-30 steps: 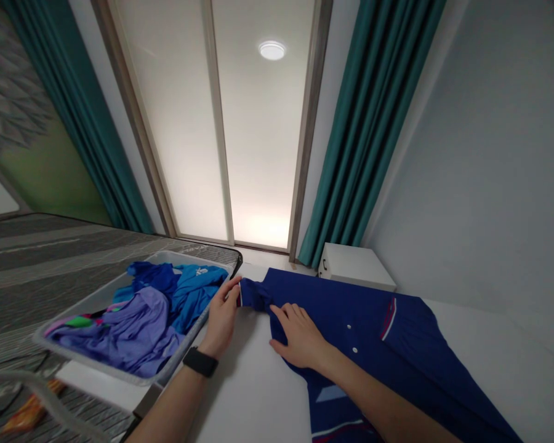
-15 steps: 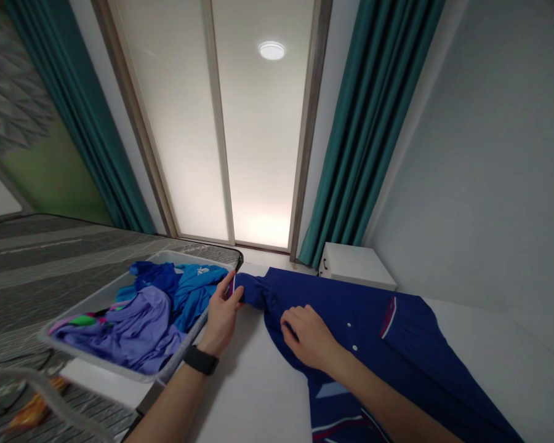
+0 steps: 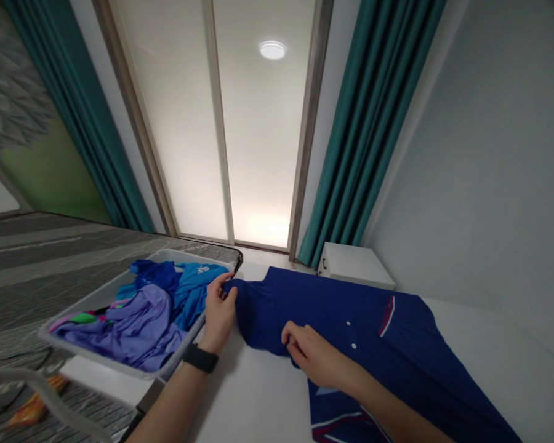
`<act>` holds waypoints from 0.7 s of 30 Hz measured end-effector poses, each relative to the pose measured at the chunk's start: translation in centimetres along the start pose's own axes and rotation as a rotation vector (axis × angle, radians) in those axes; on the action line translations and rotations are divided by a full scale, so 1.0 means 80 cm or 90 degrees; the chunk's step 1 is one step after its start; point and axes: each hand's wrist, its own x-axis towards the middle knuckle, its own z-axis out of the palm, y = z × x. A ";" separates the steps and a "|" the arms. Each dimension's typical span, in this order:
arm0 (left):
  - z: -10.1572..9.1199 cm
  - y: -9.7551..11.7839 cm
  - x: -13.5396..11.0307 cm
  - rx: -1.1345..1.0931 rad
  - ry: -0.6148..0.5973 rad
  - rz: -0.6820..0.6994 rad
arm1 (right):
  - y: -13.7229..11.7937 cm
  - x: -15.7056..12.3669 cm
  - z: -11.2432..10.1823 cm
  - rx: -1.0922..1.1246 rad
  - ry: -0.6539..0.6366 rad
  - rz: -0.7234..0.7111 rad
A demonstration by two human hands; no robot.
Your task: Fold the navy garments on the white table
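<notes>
A dark blue polo shirt (image 3: 351,320) with white buttons and a red-and-white trim lies spread on the white table (image 3: 253,406). My left hand (image 3: 218,311), with a black watch on its wrist, is closed on the end of the shirt's sleeve next to the tray. My right hand (image 3: 311,354) pinches a fold of the shirt at its lower edge, fingers curled into the cloth.
A grey tray (image 3: 101,298) holds several crumpled clothes in blue, light blue and purple at the table's left edge. A small white cabinet (image 3: 355,266) stands behind the table. Teal curtains (image 3: 369,123) frame a bright window. A grey striped bed lies to the left.
The sleeve has been pulled out flat toward the tray. My right hand went from lying flat on the shirt to pinching the cloth and slid a little toward me.
</notes>
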 end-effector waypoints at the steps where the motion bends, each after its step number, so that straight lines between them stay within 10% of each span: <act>1: 0.000 -0.001 -0.001 0.051 -0.008 0.038 | 0.000 -0.003 0.001 -0.016 -0.010 -0.005; 9: 0.003 -0.013 -0.007 0.235 -0.201 0.180 | -0.008 -0.010 0.032 -0.243 -0.009 0.032; 14: 0.004 -0.028 -0.018 0.317 -0.390 0.225 | -0.004 -0.012 0.029 -0.139 -0.013 0.015; 21: -0.003 -0.044 -0.017 0.332 -0.351 0.253 | -0.010 -0.032 0.006 -0.022 -0.056 0.005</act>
